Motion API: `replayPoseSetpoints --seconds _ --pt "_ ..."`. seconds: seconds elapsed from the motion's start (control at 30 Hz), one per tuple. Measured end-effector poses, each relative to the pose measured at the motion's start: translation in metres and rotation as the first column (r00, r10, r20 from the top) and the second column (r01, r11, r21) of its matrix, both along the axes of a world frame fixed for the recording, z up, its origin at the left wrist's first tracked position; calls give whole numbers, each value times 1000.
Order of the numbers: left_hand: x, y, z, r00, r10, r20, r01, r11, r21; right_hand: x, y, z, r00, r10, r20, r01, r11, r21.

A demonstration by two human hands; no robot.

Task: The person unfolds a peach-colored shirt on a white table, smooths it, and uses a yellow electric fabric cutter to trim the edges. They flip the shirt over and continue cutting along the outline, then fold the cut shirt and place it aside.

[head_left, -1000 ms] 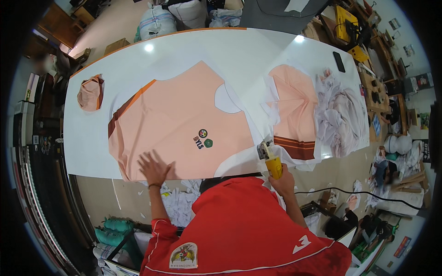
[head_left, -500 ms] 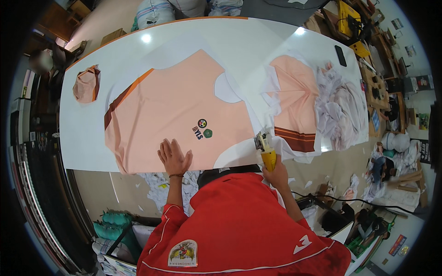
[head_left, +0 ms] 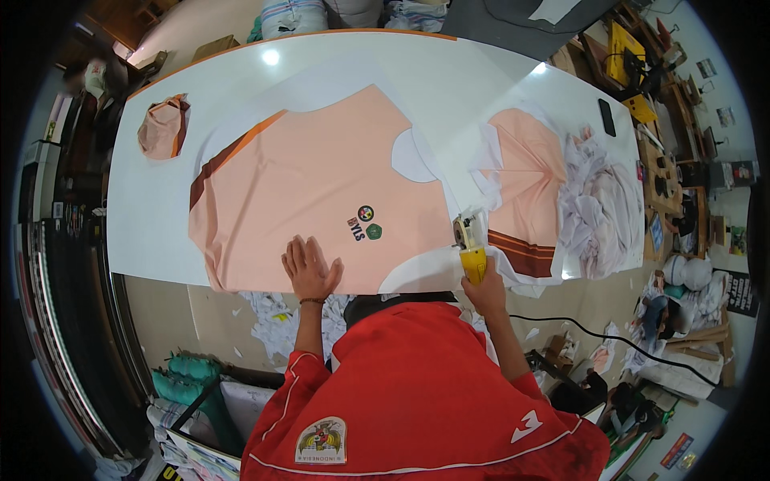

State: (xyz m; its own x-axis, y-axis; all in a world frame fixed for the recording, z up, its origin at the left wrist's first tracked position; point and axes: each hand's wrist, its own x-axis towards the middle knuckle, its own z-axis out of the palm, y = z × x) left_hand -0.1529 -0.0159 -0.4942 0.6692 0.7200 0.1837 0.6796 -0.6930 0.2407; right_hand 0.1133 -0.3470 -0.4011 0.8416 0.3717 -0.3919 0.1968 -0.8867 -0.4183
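Observation:
A large peach fabric panel (head_left: 321, 172) with small printed emblems lies flat on the white table (head_left: 152, 228), brown and orange bands along its left edge. Flat on its near part rests my left hand (head_left: 311, 268), fingers stretched and holding nothing. My right hand (head_left: 485, 290) is wrapped round the yellow body of an electric fabric cutter (head_left: 473, 260). The metal cutting head sits at the panel's right edge, over white fabric bordering the peach. Just right of the cutter lies another peach piece (head_left: 525, 164) with brown and orange stripes.
Crumpled pale fabric (head_left: 597, 204) is heaped on the table's right side, with a black phone (head_left: 606, 118) beyond it. A small folded peach piece (head_left: 163, 128) lies far left. The cutter's black cord (head_left: 609, 341) runs off to the right. White scraps (head_left: 277, 325) litter the floor.
The cutter in my right hand has moved slightly away from me along the panel's right edge, its head turning a little. My left hand stays flat on the panel. The whole view has shifted slightly.

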Motion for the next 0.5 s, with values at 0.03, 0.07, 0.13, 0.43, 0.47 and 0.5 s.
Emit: replayPoseSetpoints --seconds 0.03,0.07,0.13,0.43,0.47,0.5 --pt "0 0 0 1000 3 -4 -3 1000 4 5 7 2 1000 2 6 -1 1000 -5" --pt "-1 0 0 1000 3 -3 -3 1000 1 9 14 4 1000 3 11 -3 1000 -11" --pt "0 0 2 1000 4 5 -4 1000 -1 20 27 7 1000 -2 -3 2 1000 16" --pt "0 0 5 1000 25 6 -25 999 -45 69 82 15 999 33 -16 -33 999 1" --pt "0 -1 5 1000 29 1 -29 998 -47 75 90 16 999 41 -24 -42 999 -19" --pt "1 0 5 1000 31 -3 -31 998 -48 79 96 16 999 41 -15 -42 999 -28"
